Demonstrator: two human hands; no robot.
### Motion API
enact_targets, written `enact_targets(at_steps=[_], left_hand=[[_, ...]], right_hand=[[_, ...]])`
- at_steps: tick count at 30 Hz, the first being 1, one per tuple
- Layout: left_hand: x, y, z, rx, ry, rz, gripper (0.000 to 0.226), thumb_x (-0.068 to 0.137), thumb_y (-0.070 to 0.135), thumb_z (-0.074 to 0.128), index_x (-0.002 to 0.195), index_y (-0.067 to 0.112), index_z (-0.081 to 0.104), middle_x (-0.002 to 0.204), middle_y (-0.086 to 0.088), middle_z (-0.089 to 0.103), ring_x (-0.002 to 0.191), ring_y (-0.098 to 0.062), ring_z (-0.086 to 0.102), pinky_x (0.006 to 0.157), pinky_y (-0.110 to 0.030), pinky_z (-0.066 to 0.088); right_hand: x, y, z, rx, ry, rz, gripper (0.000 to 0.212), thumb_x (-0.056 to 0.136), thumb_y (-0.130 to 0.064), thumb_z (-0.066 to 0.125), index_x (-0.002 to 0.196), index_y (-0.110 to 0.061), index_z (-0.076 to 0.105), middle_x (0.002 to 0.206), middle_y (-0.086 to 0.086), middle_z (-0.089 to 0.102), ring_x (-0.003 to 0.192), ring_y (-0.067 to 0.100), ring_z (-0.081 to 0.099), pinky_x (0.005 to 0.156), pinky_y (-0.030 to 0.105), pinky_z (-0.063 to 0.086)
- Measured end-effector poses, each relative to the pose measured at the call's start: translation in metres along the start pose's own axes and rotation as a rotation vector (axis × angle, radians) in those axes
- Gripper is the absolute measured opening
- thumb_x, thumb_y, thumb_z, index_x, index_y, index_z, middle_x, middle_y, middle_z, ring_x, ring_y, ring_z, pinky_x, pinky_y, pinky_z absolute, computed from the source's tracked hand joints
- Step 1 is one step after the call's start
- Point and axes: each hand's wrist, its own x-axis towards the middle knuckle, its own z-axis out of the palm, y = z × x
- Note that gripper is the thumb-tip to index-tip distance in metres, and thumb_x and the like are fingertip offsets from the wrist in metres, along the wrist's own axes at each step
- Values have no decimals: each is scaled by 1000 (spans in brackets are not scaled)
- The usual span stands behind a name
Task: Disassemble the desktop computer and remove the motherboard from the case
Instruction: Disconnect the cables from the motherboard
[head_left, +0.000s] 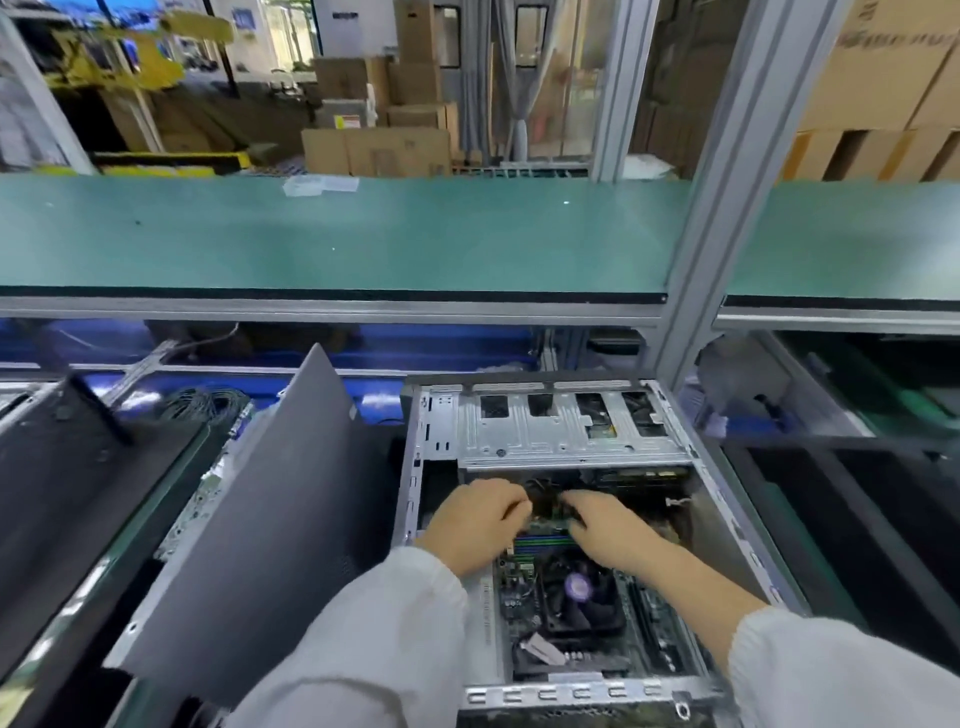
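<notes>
An open desktop case (561, 693) lies flat in front of me with its side off. Inside it sits the green motherboard (514, 571), carrying a black CPU fan (579, 597) with a purple hub. A silver drive cage (545, 431) spans the far end of the case. My left hand (475, 522) and my right hand (608, 527) reach in side by side just below the cage, fingers curled down onto a bundle of dark cables (545, 499) at the board's far edge. What exactly each finger pinches is hidden.
The removed grey side panel (270, 519) leans tilted against the case's left side. Another dark case (67, 467) lies further left. A green shelf (332, 234) runs overhead behind the case, carried by an aluminium post (696, 291). Dark trays (852, 519) sit to the right.
</notes>
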Motion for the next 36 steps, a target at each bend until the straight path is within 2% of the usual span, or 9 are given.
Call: enact_targets(at_steps=[3, 7, 13, 17, 21, 25, 27, 31, 36], left_hand=[[-4, -8, 12, 262, -28, -65, 44, 97, 46, 34, 81, 18, 64, 73, 2, 62, 70, -20, 59, 64, -30, 44], [1, -6, 14, 235, -57, -148, 43, 94, 50, 38, 82, 20, 65, 67, 5, 61, 66, -17, 60, 65, -29, 47], [6, -3, 15, 206, -129, -281, 34, 90, 45, 45, 74, 22, 66, 70, 4, 67, 70, -16, 62, 70, -29, 50], [10, -6, 18, 209, -183, -315, 34, 90, 45, 46, 83, 21, 70, 78, 0, 70, 76, -19, 64, 69, -28, 47], [24, -11, 15, 55, -360, -350, 34, 92, 39, 48, 93, 12, 69, 98, -10, 71, 83, -21, 63, 76, -31, 46], [55, -16, 14, 33, -431, -351, 30, 97, 21, 42, 116, 0, 52, 119, -20, 57, 101, -28, 56, 81, -36, 41], [69, -16, 18, 55, -478, -346, 32, 99, 18, 40, 124, -1, 46, 128, -20, 52, 107, -29, 52, 83, -34, 37], [80, -26, 27, 96, -495, -361, 33, 101, 15, 35, 127, 0, 47, 132, -17, 51, 116, -31, 49, 82, -29, 34], [84, -43, 31, 104, -473, -400, 36, 100, 17, 38, 134, 8, 45, 138, -14, 48, 121, -29, 47, 92, -31, 38]], right_hand=[[13, 5, 15, -35, -2, -6, 39, 98, -17, 40, 134, -7, 46, 135, 13, 49, 120, 28, 49, 94, 33, 42], [33, 13, 22, -62, 30, -13, 32, 98, -17, 40, 124, -2, 51, 123, 17, 55, 113, 30, 52, 90, 32, 41], [53, 36, 23, -197, 69, -35, 41, 96, -39, 47, 133, -22, 45, 122, 9, 63, 109, 27, 60, 78, 32, 44], [63, 42, 34, -154, 104, -38, 45, 92, -49, 50, 132, -28, 46, 116, 5, 65, 102, 24, 63, 64, 26, 35], [71, 44, 38, -61, 65, -26, 33, 93, -44, 49, 124, -33, 48, 83, -9, 63, 67, 16, 53, 46, 21, 26], [78, 49, 43, -143, 79, -96, 20, 93, -40, 44, 107, -30, 54, 102, 1, 66, 74, 18, 57, 42, 17, 31], [79, 50, 47, -129, 99, -61, 15, 92, -40, 44, 98, -29, 53, 103, 6, 65, 89, 23, 61, 47, 13, 37], [82, 49, 48, -82, 52, -26, 29, 94, -37, 45, 122, -31, 45, 108, 10, 64, 94, 27, 62, 68, 28, 46], [81, 50, 48, -163, 59, -45, 31, 97, -31, 43, 128, -29, 46, 107, 8, 65, 95, 28, 64, 74, 32, 50]])
